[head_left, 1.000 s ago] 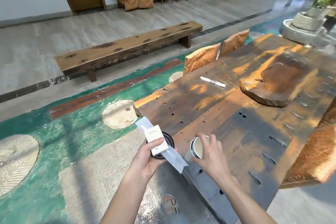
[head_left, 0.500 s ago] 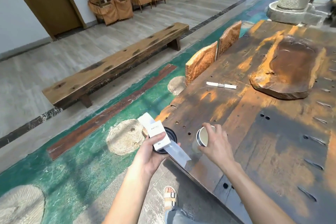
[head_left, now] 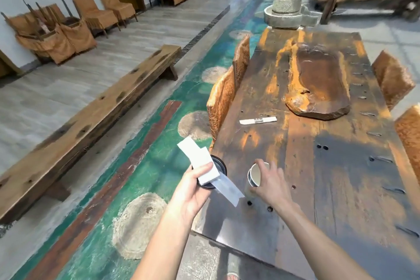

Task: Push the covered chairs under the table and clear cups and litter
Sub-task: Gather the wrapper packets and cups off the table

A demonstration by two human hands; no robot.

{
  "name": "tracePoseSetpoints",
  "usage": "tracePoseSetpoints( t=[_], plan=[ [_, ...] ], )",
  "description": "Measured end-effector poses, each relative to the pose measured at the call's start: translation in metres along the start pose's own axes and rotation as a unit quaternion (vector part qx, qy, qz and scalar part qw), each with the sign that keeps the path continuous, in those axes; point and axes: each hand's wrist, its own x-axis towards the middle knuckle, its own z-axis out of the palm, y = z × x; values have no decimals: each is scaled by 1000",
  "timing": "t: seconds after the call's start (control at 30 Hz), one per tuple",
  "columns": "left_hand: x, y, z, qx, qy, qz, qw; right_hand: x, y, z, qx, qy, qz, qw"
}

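Observation:
My left hand (head_left: 193, 185) holds a black-rimmed cup (head_left: 218, 166) together with white paper wrappers (head_left: 197, 158) off the near left corner of the long dark wooden table (head_left: 341, 177). My right hand (head_left: 269, 183) grips a white paper cup (head_left: 255, 174) tilted on its side just above the tabletop. A white wrapper (head_left: 258, 120) lies further along the table. Two covered chairs (head_left: 223, 95) stand tucked along the table's left side, and two more (head_left: 392, 77) are at its right side.
A large slab-shaped wooden tray (head_left: 318, 84) rests mid-table. A long wooden bench (head_left: 91, 120) runs along the left, beyond a green floor with round stone slabs (head_left: 138, 223). Covered chairs (head_left: 100, 12) are stacked by the far wall. Stone planters (head_left: 285, 10) stand past the table's far end.
The view has swung right along the table's length. Both hands keep their hold; the right hand's cup stays tilted near the table's corner.

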Motion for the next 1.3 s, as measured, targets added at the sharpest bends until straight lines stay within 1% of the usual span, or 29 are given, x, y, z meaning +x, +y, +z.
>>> tracePoseSetpoints(
  t=[0.17,0.3,0.4,0.5,0.63,0.77,0.87,0.97,1.07,1.2,1.3],
  plan=[
    [28,44,-33,24,-28,-76,996,-4,-36,24,10,19,86,996],
    [40,90,-51,42,-67,-113,990,-11,-72,38,13,37,159,986],
    [48,127,-63,60,-92,-138,984,-17,-106,45,30,76,188,979],
    [61,152,-70,76,-107,-159,979,-25,-132,50,37,74,223,971],
    [73,166,-75,69,-128,-199,969,-32,-155,57,30,94,241,966],
    [91,171,-75,72,-131,-223,963,-25,-164,63,15,93,268,959],
    [110,178,-81,78,-124,-238,960,-7,-166,67,7,87,285,954],
    [135,192,-87,90,-114,-236,961,23,-167,72,10,75,294,953],
    [171,213,-85,109,-98,-234,961,65,-165,75,25,84,299,950],
    [232,237,-65,137,-82,-231,960,128,-154,72,61,98,319,941],
    [274,243,-42,161,-79,-243,953,168,-143,68,69,107,359,925]
  ],
)
